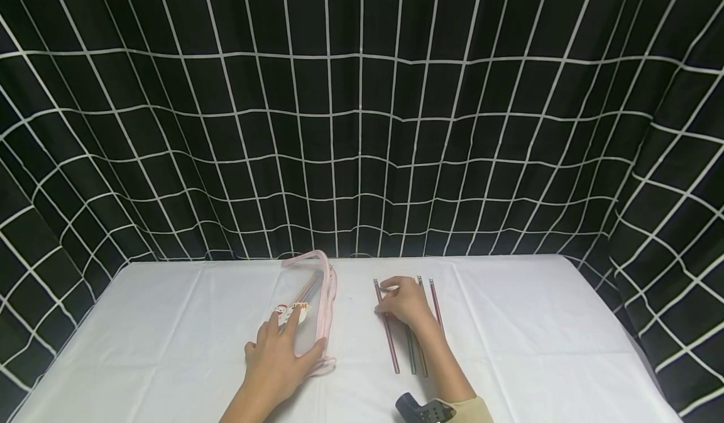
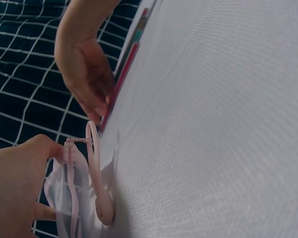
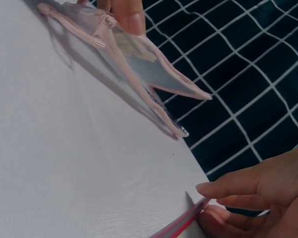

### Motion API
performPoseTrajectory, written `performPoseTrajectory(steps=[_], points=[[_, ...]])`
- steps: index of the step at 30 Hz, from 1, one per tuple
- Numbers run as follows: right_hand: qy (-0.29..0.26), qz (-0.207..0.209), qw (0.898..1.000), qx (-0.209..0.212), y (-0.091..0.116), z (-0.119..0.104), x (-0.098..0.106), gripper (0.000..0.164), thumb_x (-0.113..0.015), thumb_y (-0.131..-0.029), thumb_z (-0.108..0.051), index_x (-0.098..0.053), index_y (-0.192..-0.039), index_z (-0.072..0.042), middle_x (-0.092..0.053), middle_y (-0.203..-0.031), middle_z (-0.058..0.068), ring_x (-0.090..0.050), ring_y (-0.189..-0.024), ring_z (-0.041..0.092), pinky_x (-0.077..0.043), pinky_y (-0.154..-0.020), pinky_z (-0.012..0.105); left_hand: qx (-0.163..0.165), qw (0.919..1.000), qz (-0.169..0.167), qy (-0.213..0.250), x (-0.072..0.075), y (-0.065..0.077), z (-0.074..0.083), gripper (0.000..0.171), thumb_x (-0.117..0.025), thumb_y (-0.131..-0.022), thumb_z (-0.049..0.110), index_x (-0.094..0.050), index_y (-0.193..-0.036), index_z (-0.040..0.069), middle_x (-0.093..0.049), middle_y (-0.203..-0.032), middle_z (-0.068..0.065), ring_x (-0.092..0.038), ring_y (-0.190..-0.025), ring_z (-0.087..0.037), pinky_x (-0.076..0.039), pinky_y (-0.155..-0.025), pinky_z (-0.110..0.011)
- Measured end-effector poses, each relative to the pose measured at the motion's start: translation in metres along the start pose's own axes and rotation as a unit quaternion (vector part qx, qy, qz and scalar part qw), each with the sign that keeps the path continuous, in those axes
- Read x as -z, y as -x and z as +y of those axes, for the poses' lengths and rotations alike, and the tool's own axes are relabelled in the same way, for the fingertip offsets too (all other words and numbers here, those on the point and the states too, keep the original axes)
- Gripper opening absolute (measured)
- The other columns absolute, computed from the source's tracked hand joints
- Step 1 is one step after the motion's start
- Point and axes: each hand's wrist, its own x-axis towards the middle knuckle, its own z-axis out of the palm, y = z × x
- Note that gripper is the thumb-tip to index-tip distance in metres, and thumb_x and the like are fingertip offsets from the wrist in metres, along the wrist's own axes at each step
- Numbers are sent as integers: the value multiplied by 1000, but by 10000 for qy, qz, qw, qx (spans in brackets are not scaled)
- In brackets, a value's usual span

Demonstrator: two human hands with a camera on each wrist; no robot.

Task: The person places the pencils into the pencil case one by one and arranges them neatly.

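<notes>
The left hand (image 1: 277, 360) lies on the clear pouch (image 1: 308, 329), its fingers spread and pressing on the front, the thumb reaching the pink trim (image 1: 323, 322) on its right. Under and just beyond those fingertips sit stickers (image 1: 303, 313), and farther ahead, slim sticks (image 1: 310, 286) show inside the pouch. Nearer the left thumb, a pink strap (image 2: 95, 168) loops out beside the zip, and the pouch's far end gapes in the right wrist view. The right hand (image 1: 408, 300), well apart to the right of the left hand, has its fingers curled, thumb and fingertips pinching the red pencil (image 1: 389, 338) close to its far end; the rest runs back toward the person. Beneath the right wrist, partly covered, lie a green pencil (image 1: 411, 354) and a brownish pencil (image 1: 423, 361). Just right of that hand is the other red pencil (image 1: 436, 300), its near end hidden by the forearm. Behind the right hand, a dark device (image 1: 421, 410) sits at the tan sleeve (image 1: 474, 409). The white-covered desk (image 1: 170, 322) spreads around both hands; beyond them hangs a black checked curtain (image 1: 345, 96).
</notes>
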Motion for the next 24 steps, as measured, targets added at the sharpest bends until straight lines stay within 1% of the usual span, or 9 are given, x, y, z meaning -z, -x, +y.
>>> performPoseTrajectory(steps=[9, 14, 20, 24], points=[[293, -17, 9993, 216, 1, 0, -3, 56, -87, -73, 1, -68, -125, 10, -69, -77, 10, -62, -61, 16, -54, -58, 28, 6, 10000, -7, 7, 1, 0, 1, 80, -63, -94, 61, -55, -152, 7, -53, -147, -31, -56, -129, -47, -46, -85, -69], [421, 83, 9987, 284, 2, 0, -5, 56, -88, -72, 1, -69, -124, 10, -67, -74, 8, -60, -61, 16, -53, -57, 28, 7, 10000, -11, -9, 1, 0, 1, 80, -64, -94, 61, -55, -152, 7, -53, -147, -31, -56, -128, -47, -46, -85, -70], [472, 109, 9982, 357, 2, 2, -6, 52, -88, -73, 2, -70, -121, 10, -68, -75, 9, -62, -64, 17, -55, -59, 29, 11, 10000, -5, -13, 2, 0, 1, 79, -64, -94, 61, -55, -152, 8, -53, -146, -30, -56, -128, -46, -46, -85, -69], [455, 65, 9984, 319, 1, 2, -5, 48, -87, -74, 3, -72, -119, 9, -68, -76, 10, -63, -65, 17, -54, -60, 28, 2, 10000, 8, -6, 1, 1, 0, 79, -64, -94, 61, -55, -152, 8, -53, -146, -30, -56, -128, -46, -46, -85, -68]])
